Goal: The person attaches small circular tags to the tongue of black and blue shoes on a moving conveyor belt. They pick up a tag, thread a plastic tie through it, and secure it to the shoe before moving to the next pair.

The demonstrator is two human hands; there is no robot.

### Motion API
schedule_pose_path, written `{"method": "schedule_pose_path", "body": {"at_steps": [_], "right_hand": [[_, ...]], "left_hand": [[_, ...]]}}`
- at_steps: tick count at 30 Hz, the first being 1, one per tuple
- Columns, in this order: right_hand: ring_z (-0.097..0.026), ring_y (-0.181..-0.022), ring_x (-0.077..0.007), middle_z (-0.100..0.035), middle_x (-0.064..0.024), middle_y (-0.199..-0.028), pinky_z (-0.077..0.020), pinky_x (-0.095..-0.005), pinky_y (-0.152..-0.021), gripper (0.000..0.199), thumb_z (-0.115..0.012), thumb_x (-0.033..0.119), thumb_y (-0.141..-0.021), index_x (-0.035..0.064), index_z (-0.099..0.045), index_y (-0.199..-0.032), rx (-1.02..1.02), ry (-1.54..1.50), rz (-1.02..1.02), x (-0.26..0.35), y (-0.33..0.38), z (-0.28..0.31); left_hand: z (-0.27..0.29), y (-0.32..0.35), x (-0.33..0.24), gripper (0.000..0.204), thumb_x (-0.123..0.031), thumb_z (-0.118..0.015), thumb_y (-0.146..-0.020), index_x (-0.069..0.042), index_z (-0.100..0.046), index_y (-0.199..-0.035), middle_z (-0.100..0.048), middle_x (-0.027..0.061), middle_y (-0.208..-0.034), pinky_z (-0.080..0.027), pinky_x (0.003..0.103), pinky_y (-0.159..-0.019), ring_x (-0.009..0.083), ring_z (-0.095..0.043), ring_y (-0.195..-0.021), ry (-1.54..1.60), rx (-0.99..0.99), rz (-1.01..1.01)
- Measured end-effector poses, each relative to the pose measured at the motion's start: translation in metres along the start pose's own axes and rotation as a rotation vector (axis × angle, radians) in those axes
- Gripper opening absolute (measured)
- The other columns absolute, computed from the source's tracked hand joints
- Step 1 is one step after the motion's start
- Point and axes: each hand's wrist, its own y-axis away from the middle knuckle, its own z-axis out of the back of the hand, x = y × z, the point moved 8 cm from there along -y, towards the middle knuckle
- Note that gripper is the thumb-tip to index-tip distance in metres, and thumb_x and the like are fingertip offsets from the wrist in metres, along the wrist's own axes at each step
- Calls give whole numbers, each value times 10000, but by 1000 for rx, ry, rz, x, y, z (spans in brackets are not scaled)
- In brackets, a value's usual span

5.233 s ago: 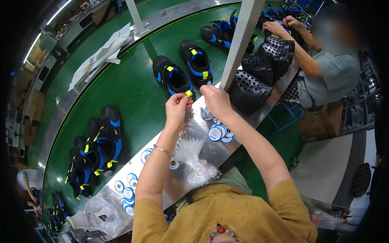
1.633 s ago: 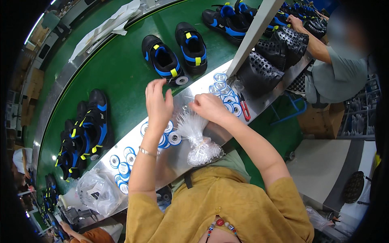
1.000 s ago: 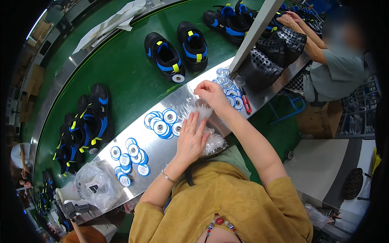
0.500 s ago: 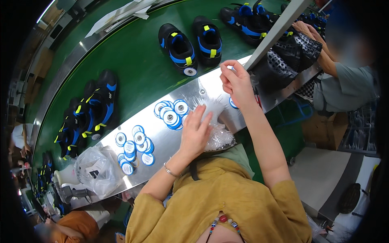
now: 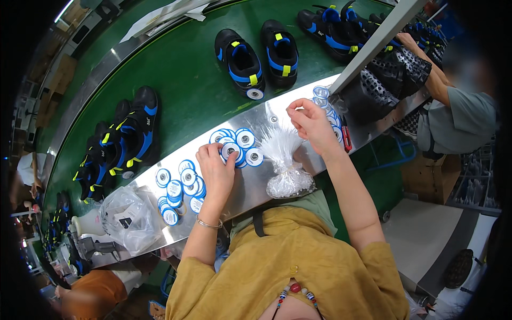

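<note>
My left hand (image 5: 216,172) reaches over a pile of round white tags with blue rims, thumb and fingertips closing across the edges of the top round tag (image 5: 230,150). My right hand (image 5: 313,127) is raised above the metal ledge, thumb and forefinger pinched together; whatever they hold is too fine to make out. Between the hands stands a tied bundle of clear plastic strands (image 5: 285,166), fanned out at the top. Beyond the ledge, a pair of black and blue shoes faces away, the left shoe (image 5: 241,63) with a round tag at its heel, the right shoe (image 5: 280,56) without a visible one.
More round tags (image 5: 174,188) lie left on the metal ledge (image 5: 250,188), others (image 5: 335,118) by a grey post (image 5: 368,45). A red-handled tool (image 5: 346,138) lies near these. A clear plastic bag (image 5: 130,221) and several shoes (image 5: 144,125) are left. A co-worker's arms (image 5: 434,74) are right.
My left hand has moved left from the plastic strands onto the tag pile. My right hand has lowered toward me, uncovering tags by the post. The view has shifted slightly.
</note>
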Motion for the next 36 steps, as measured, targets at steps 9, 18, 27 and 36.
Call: {"method": "schedule_pose_path", "body": {"at_steps": [9,18,27,36], "right_hand": [[-473,-650,-44,-547,17,-731,-378,-227,-547,112,-614,129,-924,19,-592,-931,122,394,211,-19,14,-52],[-617,-627,-313,-620,-156,-675,-466,-400,-570,122,-594,142,-895,23,-587,-869,84,588,424,10,25,-78],[-652,-747,-354,-643,-176,-797,-488,-387,-623,95,-542,91,-933,14,-551,-988,39,573,485,10,34,-76],[-650,-754,-337,-641,-174,-815,-491,-365,-648,107,-522,95,-954,2,-551,-998,117,595,631,11,44,-63]], "left_hand": [[-8,-5,6,174,-63,-678,-868,23,-629,-1011,-581,26,-846,-448,239,-650,93,-505,-707,667,96,239],[-23,-10,-19,114,-57,-683,-865,24,-642,-933,-532,14,-796,-399,225,-608,84,-457,-667,892,65,212],[-5,-15,-57,82,-11,-682,-824,24,-646,-888,-569,80,-788,-455,270,-646,153,-547,-705,613,33,-36],[-46,-15,-46,111,-84,-614,-931,-20,-634,-843,-564,-35,-771,-374,193,-656,39,-478,-738,1228,320,408]]}}
